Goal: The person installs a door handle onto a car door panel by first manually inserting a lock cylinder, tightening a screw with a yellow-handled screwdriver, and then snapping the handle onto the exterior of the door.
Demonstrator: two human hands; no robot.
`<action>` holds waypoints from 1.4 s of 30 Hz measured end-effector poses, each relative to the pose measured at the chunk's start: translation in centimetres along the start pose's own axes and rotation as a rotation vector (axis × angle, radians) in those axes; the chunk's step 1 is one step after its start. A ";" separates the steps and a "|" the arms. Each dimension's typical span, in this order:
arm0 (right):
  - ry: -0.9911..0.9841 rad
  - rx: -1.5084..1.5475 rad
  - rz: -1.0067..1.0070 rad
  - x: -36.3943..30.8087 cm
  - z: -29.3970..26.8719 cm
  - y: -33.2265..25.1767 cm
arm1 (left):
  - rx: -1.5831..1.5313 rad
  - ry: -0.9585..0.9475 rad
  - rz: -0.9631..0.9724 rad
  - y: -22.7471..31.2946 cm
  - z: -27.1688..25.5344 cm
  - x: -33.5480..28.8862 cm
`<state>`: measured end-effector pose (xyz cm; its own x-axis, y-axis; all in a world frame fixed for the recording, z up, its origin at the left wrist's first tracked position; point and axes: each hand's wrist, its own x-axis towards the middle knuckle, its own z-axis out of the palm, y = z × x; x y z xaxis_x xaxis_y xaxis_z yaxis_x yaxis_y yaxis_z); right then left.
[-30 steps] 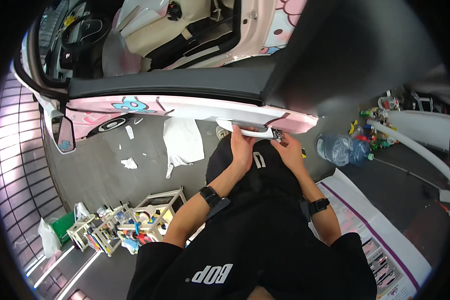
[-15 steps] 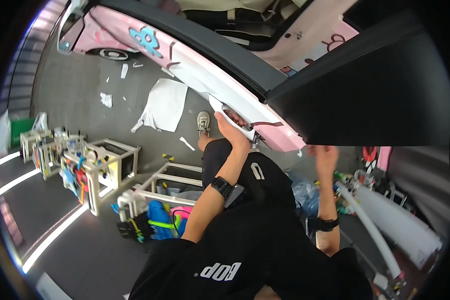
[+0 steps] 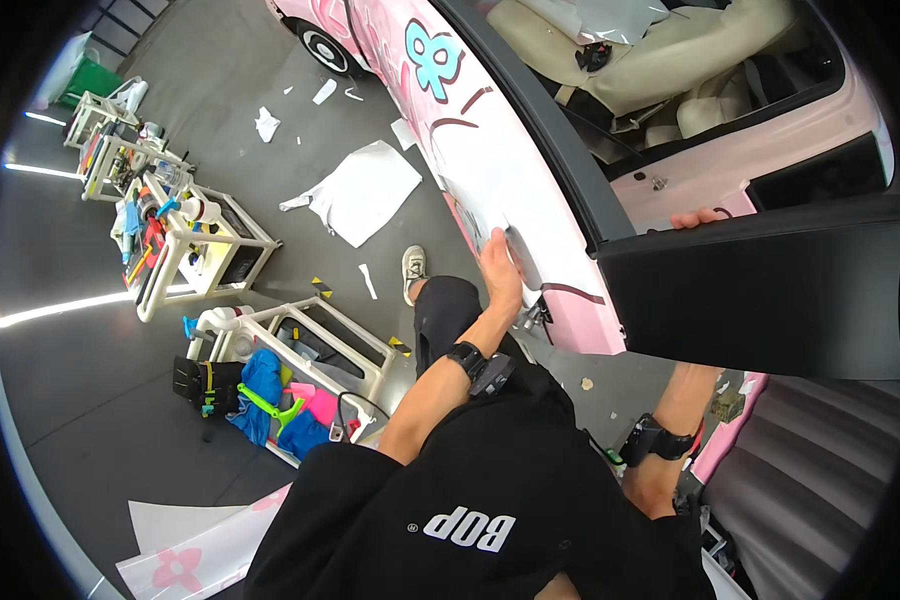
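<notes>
A pink and white car door (image 3: pixel 525 200) with a blue flower graphic stands in front of me. My left hand (image 3: pixel 501 272) is closed at its white door handle (image 3: pixel 526 262); the handle and the hand hide most of its fingers. Joined to the door's right end is a broad black panel (image 3: pixel 760 305). My right arm passes behind this panel. Only the fingertips of my right hand (image 3: pixel 697 217) come over its upper edge, bent onto it; the palm is hidden.
Beyond the door are a beige car seat (image 3: pixel 690 60) and the pink door sill. White sheet scraps (image 3: pixel 370 195) lie on the grey floor. Carts with tools (image 3: pixel 195 240) stand at the left; a low frame cart (image 3: pixel 320 340) is beside my leg. Printed film (image 3: pixel 185 560) lies lower left.
My view has shifted, and the door sits further right and more upright in it. My right hand went from the panel's lower edge to its upper edge. My left hand stays at the handle.
</notes>
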<state>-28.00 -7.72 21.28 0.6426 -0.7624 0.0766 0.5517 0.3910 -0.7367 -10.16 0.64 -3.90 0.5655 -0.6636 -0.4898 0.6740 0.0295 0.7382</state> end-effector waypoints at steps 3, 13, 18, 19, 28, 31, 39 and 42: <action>0.061 -0.007 -0.048 -0.1 0.3 0.1 | -0.016 -0.045 -0.001 -0.9 0.3 0.8; 0.105 -0.184 -0.015 1.0 -2.8 -2.0 | 0.192 -0.261 -0.217 0.7 1.0 3.5; 0.266 -0.619 -0.096 0.8 -3.3 -2.1 | 1.268 -0.905 -0.332 8.5 -0.7 10.1; 0.260 -0.682 -0.131 0.6 -4.2 -1.9 | 1.377 -1.075 -0.134 10.8 1.2 10.2; 0.896 -0.409 -0.154 -5.5 -8.7 0.4 | 1.500 -2.012 1.173 8.0 5.2 9.7; 1.393 -0.243 -0.661 -11.0 -8.4 8.0 | 1.569 -2.150 0.736 5.8 7.8 8.6; 1.897 -0.159 -0.730 -4.4 4.7 24.1 | 1.453 -2.158 1.029 3.4 9.6 10.5; 1.868 -0.117 -0.534 -2.6 9.7 36.0 | 1.425 -2.214 0.998 2.6 11.2 11.4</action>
<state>-4.68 13.34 1.12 -0.8795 -0.3036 -0.3665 0.3847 -0.0003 -0.9230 -7.30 -15.15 -2.39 -0.9851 -0.1714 0.0107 -0.1485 0.8817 0.4478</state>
